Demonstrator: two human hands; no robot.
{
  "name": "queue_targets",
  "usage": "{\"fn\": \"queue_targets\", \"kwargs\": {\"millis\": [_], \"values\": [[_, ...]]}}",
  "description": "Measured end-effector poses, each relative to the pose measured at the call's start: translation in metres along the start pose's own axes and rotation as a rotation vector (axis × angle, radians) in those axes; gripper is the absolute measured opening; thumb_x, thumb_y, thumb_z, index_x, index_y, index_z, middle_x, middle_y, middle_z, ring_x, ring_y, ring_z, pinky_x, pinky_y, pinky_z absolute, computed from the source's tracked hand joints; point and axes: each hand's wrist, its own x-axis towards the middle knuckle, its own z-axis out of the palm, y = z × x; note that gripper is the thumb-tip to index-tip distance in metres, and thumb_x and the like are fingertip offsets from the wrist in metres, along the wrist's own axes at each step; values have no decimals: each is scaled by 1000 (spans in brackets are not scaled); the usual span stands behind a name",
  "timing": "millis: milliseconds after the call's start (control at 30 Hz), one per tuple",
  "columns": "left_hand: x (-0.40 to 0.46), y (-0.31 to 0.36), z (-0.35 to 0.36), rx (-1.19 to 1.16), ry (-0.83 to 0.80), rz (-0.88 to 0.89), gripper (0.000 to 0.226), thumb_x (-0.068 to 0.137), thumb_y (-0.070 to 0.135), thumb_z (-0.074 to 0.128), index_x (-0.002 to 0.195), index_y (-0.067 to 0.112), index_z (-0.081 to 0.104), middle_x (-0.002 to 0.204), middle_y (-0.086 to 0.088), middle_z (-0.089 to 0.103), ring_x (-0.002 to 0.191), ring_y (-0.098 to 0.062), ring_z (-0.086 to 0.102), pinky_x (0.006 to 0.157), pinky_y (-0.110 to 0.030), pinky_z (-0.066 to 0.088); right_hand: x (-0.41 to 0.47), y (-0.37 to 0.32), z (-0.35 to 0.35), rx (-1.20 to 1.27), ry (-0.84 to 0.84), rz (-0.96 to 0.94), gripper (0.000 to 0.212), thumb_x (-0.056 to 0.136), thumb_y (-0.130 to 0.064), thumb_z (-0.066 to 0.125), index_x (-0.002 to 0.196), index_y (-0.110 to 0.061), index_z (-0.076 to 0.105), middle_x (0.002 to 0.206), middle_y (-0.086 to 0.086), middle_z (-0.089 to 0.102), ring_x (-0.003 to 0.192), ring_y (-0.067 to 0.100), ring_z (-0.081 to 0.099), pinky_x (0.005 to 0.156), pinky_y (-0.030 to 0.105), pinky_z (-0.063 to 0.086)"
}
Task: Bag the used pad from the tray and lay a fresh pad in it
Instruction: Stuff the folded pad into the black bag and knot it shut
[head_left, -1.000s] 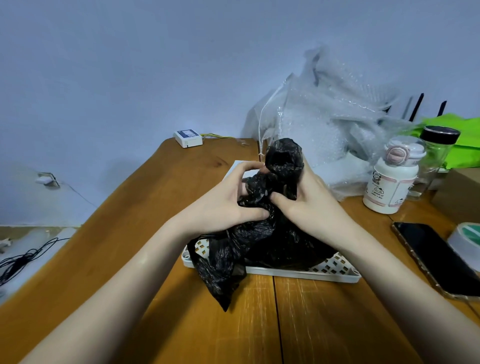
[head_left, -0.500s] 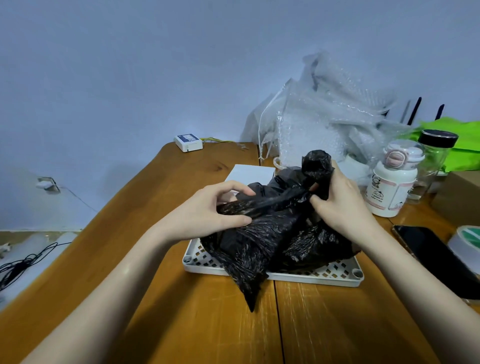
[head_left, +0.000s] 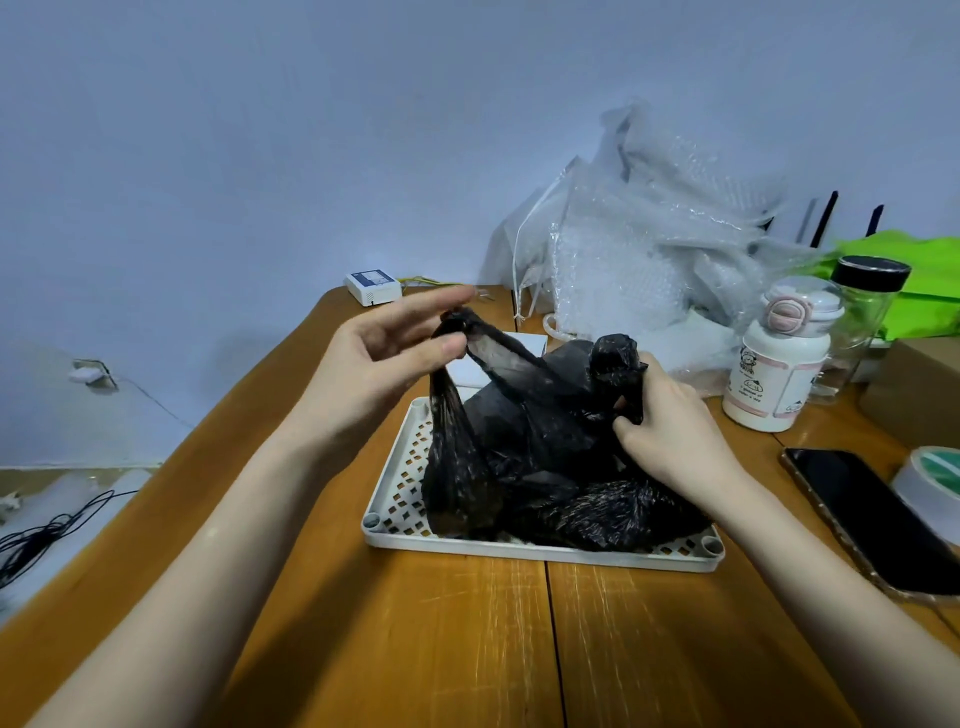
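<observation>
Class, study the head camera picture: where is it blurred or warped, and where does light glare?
Head view: left hand fingertips smear with motion blur; wide-angle lens bows the table edges; black bag shows small glossy highlights; phone screen stays dark; lighting soft, shadows faint.

I see the tray (head_left: 540, 548) lying on the table (head_left: 415, 639), a little right of its middle, and the bag (head_left: 545, 467) sits in the tray, filling most of it. My left hand (head_left: 374, 374) is above the tray's far left corner; my right hand (head_left: 670, 431) is over its right side, on the bag. Behind the bag lies a flat pad (head_left: 467, 371). Far back by the wall, a small box (head_left: 372, 287) sits at the table's far left corner, with bubble wrap (head_left: 649, 260) heaped to its right. Right of the tray stands a bottle (head_left: 776, 364), a jar (head_left: 857, 322) just behind it. Nearer, along the right edge, lies a phone (head_left: 867, 519), a tape roll (head_left: 935, 478) beside it.
</observation>
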Motion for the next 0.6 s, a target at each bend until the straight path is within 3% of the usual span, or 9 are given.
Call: {"fn": "queue_targets", "kwargs": {"millis": [100, 167, 300, 333, 400, 433, 500, 567, 600], "values": [[4, -1, 7, 81, 79, 49, 11, 71, 20, 79, 76, 29, 76, 79, 10, 73, 78, -4, 65, 75, -14, 50, -3, -6, 4, 28, -34, 2, 41, 77, -5, 52, 118, -9, 44, 102, 19, 64, 100, 37, 57, 74, 37, 42], [5, 0, 13, 102, 76, 71, 9, 70, 24, 78, 69, 30, 71, 76, 13, 66, 76, -6, 59, 74, -15, 48, -4, -10, 4, 117, -48, -7, 39, 77, -6, 52, 115, -10, 46, 105, 14, 63, 104, 32, 56, 84, 38, 45], [2, -2, 29, 97, -68, 4, 8, 87, 20, 64, 88, 14, 59, 103, 7, 71, 98, -13, 64, 87, -22, 52, -9, -26, -1, 366, -75, -29, 35, 77, -8, 56, 109, -21, 47, 115, 4, 56, 113, 17, 49, 91, 30, 38], [0, -3, 35, 59, -123, -27, 9, 91, 19, 57, 90, 11, 54, 102, 0, 72, 95, -18, 66, 85, -27, 54, -10, -30, -2, 422, -87, -25, 33, 76, -10, 56, 105, -23, 48, 114, 4, 57, 112, 17, 50, 92, 30, 38], [-4, -4, 47, 9, -215, -69, 9, 93, 18, 50, 91, 10, 47, 89, -9, 71, 67, -20, 65, 69, -28, 54, -12, -39, -5, 530, -103, -42, 23, 74, -16, 56, 94, -28, 52, 108, 6, 62, 108, 20, 56, 93, 36, 43], [-5, -6, 51, 49, -230, -74, 8, 94, 16, 51, 91, 10, 46, 85, -14, 70, 54, -15, 59, 62, -25, 50, -14, -43, -6, 580, -125, -43, 20, 73, -20, 54, 92, -26, 56, 104, 7, 65, 104, 20, 59, 92, 38, 46], [-5, -10, 56, 144, -227, -70, 7, 92, 11, 56, 89, 12, 50, 85, -31, 65, 43, -11, 51, 55, -24, 43, -15, -46, -6, 631, -185, -39, 34, 69, -29, 47, 101, -24, 57, 94, 4, 69, 94, 19, 63, 89, 34, 49], [-6, -12, 61, 158, -212, -44, 7, 87, 8, 62, 87, 13, 58, 92, -36, 64, 57, -20, 63, 65, -28, 51, -15, -46, -2, 582, -182, -43, 25, 77, -24, 44, 99, -22, 54, 83, -8, 64, 82, 8, 61, 74, 11, 47], [-7, -12, 63, 142, -201, -31, 6, 86, 6, 64, 87, 12, 61, 96, -30, 67, 74, -27, 69, 78, -32, 54, -15, -45, -1, 519, -156, -60, 15, 84, -16, 44, 93, -23, 53, 79, -14, 59, 77, 0, 56, 64, 8, 43]]}}
